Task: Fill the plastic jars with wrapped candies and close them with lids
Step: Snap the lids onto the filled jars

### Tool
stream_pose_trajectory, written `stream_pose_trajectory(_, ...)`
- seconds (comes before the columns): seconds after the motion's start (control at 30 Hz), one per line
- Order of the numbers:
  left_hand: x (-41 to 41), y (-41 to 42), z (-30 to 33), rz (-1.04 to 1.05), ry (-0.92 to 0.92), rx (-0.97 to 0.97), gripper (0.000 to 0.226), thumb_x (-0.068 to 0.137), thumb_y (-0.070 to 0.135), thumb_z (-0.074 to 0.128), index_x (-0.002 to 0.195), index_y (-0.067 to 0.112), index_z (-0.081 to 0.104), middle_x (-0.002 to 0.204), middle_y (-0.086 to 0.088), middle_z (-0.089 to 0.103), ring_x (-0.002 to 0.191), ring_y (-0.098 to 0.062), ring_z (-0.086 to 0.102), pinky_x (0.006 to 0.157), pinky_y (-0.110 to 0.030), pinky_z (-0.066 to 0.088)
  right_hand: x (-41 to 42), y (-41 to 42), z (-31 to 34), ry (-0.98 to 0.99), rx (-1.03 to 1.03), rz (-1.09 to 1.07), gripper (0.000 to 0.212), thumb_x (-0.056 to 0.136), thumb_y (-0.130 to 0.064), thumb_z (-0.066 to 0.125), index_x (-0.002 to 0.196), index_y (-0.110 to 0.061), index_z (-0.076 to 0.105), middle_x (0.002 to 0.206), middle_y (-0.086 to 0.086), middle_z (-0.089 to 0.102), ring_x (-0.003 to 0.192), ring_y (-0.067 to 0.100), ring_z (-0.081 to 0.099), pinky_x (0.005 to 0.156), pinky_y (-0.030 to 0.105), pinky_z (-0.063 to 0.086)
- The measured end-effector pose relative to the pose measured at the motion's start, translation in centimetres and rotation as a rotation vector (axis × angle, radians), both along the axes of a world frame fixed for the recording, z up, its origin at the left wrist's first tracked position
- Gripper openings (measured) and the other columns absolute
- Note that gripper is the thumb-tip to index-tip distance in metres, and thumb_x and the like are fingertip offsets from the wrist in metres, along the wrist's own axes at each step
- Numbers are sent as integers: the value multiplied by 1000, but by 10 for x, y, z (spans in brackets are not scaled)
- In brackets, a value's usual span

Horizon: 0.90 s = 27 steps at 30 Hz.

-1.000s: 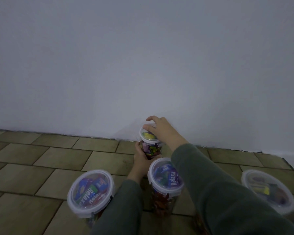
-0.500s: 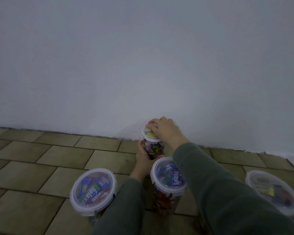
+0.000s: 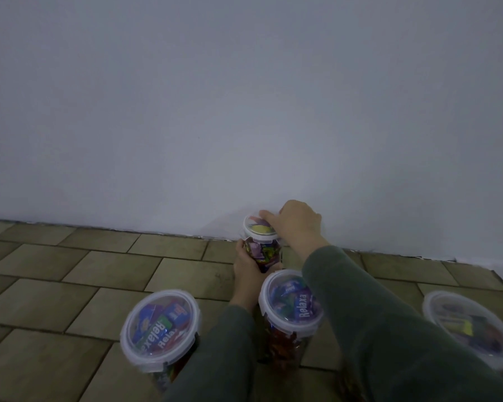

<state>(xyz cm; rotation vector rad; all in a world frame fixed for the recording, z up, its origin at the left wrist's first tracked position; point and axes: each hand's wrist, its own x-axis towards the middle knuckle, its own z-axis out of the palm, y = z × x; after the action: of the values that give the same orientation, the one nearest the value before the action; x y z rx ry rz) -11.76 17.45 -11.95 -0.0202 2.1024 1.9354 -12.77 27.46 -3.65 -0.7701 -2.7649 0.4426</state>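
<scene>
Olive-brown tiled floor (image 3: 70,274) — meeting a plain pale wall (image 3: 215,97).

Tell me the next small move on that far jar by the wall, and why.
Probably let go of the far jar and pull both hands back. Its lid looks seated, the left hand grips its body and the right hand rests on top. The three nearer jars already carry lids.
</scene>
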Motion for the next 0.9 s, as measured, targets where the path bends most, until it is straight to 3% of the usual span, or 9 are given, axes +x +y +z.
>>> stream_pose_trajectory(0.03,1,0,0,-2,33,-37,61,94,29,54,147,14,30,140,-18,49,128,-33,49,108,-43,39,1,1,2,-15,-27,-3,53,85,-68,50,91,-16,62,96,3,66,88,23,62,88,40,48)
stream_pose_trajectory(0.1,1,-1,-2,16,67,8,53,99,20,46,148,12,29,141,-19,47,128,-35,48,108,-47,39,1,4,3,-39,-92,17,46,86,-62,54,88,-17,61,94,3,66,87,22,62,87,39,48)
stream_pose_trajectory(0.2,4,0,5,23,12,81,79,81,47,56,148,15,28,141,-16,47,127,-34,48,107,-52,40,2,7,4,-51,-185,35,45,87,-59,55,95,-15,63,99,4,66,89,23,61,87,38,49)
stream_pose_trajectory(0.23,3,1,3,3,23,56,80,80,48,56,148,18,27,142,-15,46,128,-33,47,109,-49,39,4,5,7,-77,-145,43,45,89,-58,53,100,-15,63,104,5,66,93,24,60,88,38,47)
stream_pose_trajectory(0.33,5,-4,8,-47,40,-157,71,93,17,56,152,16,17,144,-19,40,131,-36,42,109,-42,36,7,-7,17,-103,140,176,50,94,-56,44,127,-20,56,127,6,55,114,26,51,96,43,38)
stream_pose_trajectory(0.47,7,-4,3,-36,132,-59,77,81,39,62,146,18,27,132,-13,51,123,-33,50,103,-50,44,11,-28,20,-58,164,393,53,83,-66,54,103,-21,72,109,-2,65,94,18,62,87,38,49)
stream_pose_trajectory(0.63,8,-2,2,4,123,14,79,78,53,55,145,19,29,133,-13,50,120,-30,51,102,-51,45,17,-32,16,12,154,396,39,83,-48,66,106,-17,69,107,1,58,97,22,60,85,36,51)
stream_pose_trajectory(0.83,7,-5,1,-37,163,-60,68,91,32,58,146,18,22,137,-16,46,124,-34,47,103,-53,43,19,-25,19,8,126,436,42,82,-55,65,108,-22,68,98,-7,55,97,17,59,86,30,48)
stream_pose_trajectory(0.9,7,-5,2,-41,146,-48,68,92,21,59,148,17,20,140,-18,43,127,-36,45,106,-48,41,22,-12,24,-82,93,501,44,84,-50,65,121,-25,66,112,-7,59,109,17,56,92,28,42)
